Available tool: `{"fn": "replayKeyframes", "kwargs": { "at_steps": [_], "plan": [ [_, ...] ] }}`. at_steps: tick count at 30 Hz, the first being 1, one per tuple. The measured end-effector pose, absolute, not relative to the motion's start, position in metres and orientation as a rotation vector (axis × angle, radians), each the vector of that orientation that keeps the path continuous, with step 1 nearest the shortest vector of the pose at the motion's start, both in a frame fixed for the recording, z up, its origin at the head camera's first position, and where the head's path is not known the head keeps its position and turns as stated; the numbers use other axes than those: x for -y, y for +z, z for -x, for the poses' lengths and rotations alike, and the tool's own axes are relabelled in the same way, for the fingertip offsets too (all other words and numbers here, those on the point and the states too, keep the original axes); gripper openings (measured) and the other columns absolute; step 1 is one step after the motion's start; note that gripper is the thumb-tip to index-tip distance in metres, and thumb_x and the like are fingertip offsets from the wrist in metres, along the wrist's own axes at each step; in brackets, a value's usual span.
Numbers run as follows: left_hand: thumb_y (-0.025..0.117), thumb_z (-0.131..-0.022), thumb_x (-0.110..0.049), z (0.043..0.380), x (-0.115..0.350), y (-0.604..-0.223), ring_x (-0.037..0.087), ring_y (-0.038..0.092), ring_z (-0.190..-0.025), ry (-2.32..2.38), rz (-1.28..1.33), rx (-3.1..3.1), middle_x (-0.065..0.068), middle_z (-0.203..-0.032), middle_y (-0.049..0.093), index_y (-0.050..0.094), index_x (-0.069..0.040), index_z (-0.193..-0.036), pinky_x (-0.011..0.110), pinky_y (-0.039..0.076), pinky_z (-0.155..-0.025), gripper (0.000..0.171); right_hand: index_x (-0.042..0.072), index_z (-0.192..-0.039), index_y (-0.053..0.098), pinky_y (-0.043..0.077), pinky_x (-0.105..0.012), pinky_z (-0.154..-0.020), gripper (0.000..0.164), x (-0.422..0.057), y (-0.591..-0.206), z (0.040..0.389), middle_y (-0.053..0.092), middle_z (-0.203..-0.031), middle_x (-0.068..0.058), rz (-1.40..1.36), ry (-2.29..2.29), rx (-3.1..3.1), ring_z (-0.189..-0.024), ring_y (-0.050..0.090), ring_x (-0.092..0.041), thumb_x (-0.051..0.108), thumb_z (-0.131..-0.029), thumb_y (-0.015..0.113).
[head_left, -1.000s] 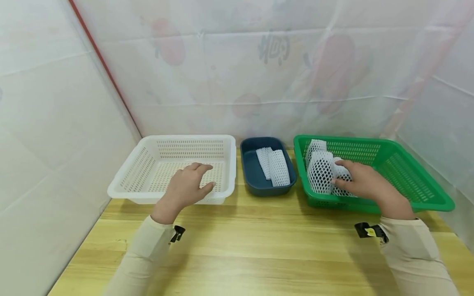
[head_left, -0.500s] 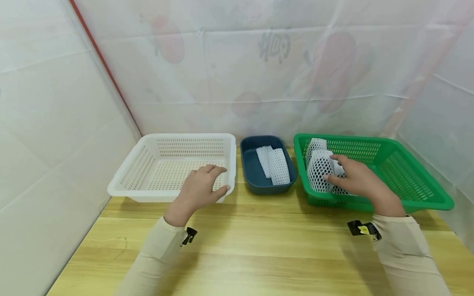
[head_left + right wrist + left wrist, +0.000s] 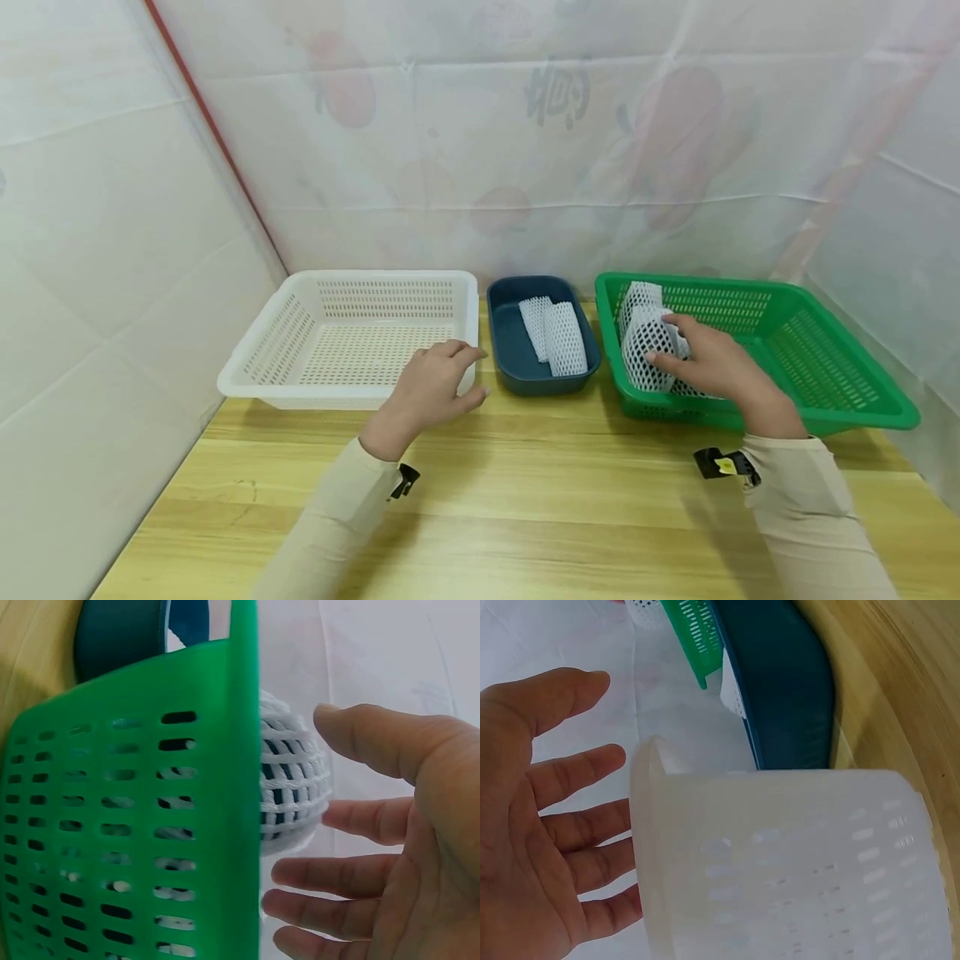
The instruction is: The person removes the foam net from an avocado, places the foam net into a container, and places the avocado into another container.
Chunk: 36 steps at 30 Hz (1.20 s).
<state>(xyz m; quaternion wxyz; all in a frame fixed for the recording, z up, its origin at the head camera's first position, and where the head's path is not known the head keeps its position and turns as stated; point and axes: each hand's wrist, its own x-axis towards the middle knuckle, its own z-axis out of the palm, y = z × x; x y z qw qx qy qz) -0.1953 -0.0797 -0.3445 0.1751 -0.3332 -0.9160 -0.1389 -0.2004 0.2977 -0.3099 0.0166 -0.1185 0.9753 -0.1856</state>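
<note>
My left hand (image 3: 427, 387) hovers over the front right corner of the white plastic basket (image 3: 382, 276), fingers spread and holding nothing. In the left wrist view its fingers (image 3: 577, 774) lie beside the basket's rim. My right hand (image 3: 712, 358) is over the left part of the green basket (image 3: 862, 375), thumb and fingers apart around a bulging item in white foam netting (image 3: 647, 354). Something dark shows through that mesh (image 3: 292, 780); its kind is hidden. Whether a fingertip touches the netting, I cannot tell. More netted pieces sit behind it and under the hand.
Between the baskets stands a dark blue tray (image 3: 551, 387) holding two flat white foam net sleeves (image 3: 566, 337). All three containers line the back of the wooden table (image 3: 525, 500). White sheeting (image 3: 450, 167) hangs behind and at both sides.
My left hand has moved right, from over the white basket's middle to its right front corner. The right hand has shifted slightly left along the netted items. The containers have stayed put.
</note>
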Motion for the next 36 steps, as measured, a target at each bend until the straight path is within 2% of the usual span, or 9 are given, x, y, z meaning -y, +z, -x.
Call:
{"fn": "replayKeyframes", "kwargs": {
  "at_steps": [6,11,17,19,22,24,26,31,36],
  "plan": [
    [0.067,-0.082,-0.036,0.197,0.072,-0.347,0.023,0.057,-0.097,-0.390,0.994,2.561,0.006,-0.110,0.061,0.063,-0.012,-0.116,0.042,0.045,-0.072,0.043,-0.001,-0.146,0.018,0.034,-0.066,-0.084,0.084,-0.297,-0.314,0.202,0.032,-0.135,-0.036,0.372,-0.607,-3.031,-0.115,0.037,-0.053,0.051,-0.090,0.052],
    [0.068,-0.081,-0.036,0.196,0.068,-0.347,0.022,0.057,-0.098,-0.393,1.037,2.529,0.005,-0.109,0.061,0.064,-0.011,-0.115,0.041,0.045,-0.072,0.042,0.000,-0.146,0.016,0.031,-0.066,-0.087,0.088,-0.295,-0.317,0.205,0.030,-0.137,-0.036,0.382,-0.612,-3.020,-0.119,0.033,-0.053,0.053,-0.088,0.054],
    [0.068,-0.081,-0.035,0.197,0.061,-0.349,0.020,0.056,-0.097,-0.424,1.072,2.505,0.003,-0.109,0.061,0.064,-0.011,-0.114,0.037,0.044,-0.071,0.042,0.005,-0.148,0.017,0.030,-0.067,-0.088,0.077,-0.294,-0.319,0.208,0.033,-0.136,-0.035,0.452,-0.604,-3.034,-0.115,0.037,-0.054,0.045,-0.092,0.052],
    [0.068,-0.081,-0.035,0.196,0.058,-0.349,0.020,0.056,-0.097,-0.432,1.094,2.499,0.004,-0.110,0.060,0.064,-0.011,-0.115,0.037,0.044,-0.071,0.042,0.007,-0.148,0.018,0.033,-0.066,-0.084,0.074,-0.293,-0.320,0.209,0.045,-0.127,-0.034,0.482,-0.597,-3.031,-0.105,0.048,-0.050,0.042,-0.093,0.053],
    [0.068,-0.081,-0.035,0.195,0.052,-0.350,0.020,0.055,-0.099,-0.427,1.136,2.487,0.004,-0.109,0.060,0.063,-0.011,-0.115,0.038,0.044,-0.073,0.042,0.009,-0.148,0.018,0.041,-0.060,-0.075,0.072,-0.293,-0.322,0.209,0.062,-0.092,-0.022,0.509,-0.575,-3.004,-0.078,0.060,-0.036,0.041,-0.093,0.053],
    [0.068,-0.082,-0.035,0.195,0.049,-0.352,0.019,0.055,-0.099,-0.417,1.164,2.471,0.004,-0.108,0.060,0.064,-0.010,-0.114,0.037,0.044,-0.073,0.041,0.009,-0.148,0.018,0.045,-0.055,-0.067,0.072,-0.293,-0.323,0.210,0.060,-0.074,-0.009,0.516,-0.557,-2.982,-0.064,0.058,-0.024,0.040,-0.093,0.053],
    [0.068,-0.082,-0.036,0.195,0.046,-0.354,0.018,0.055,-0.098,-0.403,1.185,2.456,0.003,-0.106,0.060,0.064,-0.010,-0.114,0.037,0.044,-0.073,0.041,0.009,-0.147,0.020,0.045,-0.051,-0.062,0.071,-0.292,-0.324,0.210,0.056,-0.068,-0.003,0.526,-0.533,-2.973,-0.060,0.055,-0.020,0.040,-0.093,0.054],
    [0.069,-0.081,-0.034,0.195,0.041,-0.358,0.017,0.055,-0.096,-0.401,1.226,2.425,0.004,-0.105,0.060,0.064,-0.010,-0.114,0.037,0.045,-0.073,0.041,0.010,-0.143,0.029,0.044,-0.052,-0.059,0.071,-0.291,-0.328,0.211,0.060,-0.087,-0.013,0.515,-0.464,-3.025,-0.077,0.058,-0.033,0.041,-0.088,0.061],
    [0.068,-0.082,-0.032,0.197,0.035,-0.363,0.017,0.054,-0.097,-0.391,1.255,2.448,0.004,-0.106,0.059,0.063,-0.010,-0.115,0.036,0.046,-0.072,0.040,0.014,-0.141,0.031,0.039,-0.054,-0.062,0.076,-0.290,-0.332,0.211,0.056,-0.101,-0.024,0.433,-0.456,-3.068,-0.090,0.054,-0.041,0.043,-0.081,0.067]
  ]
}}
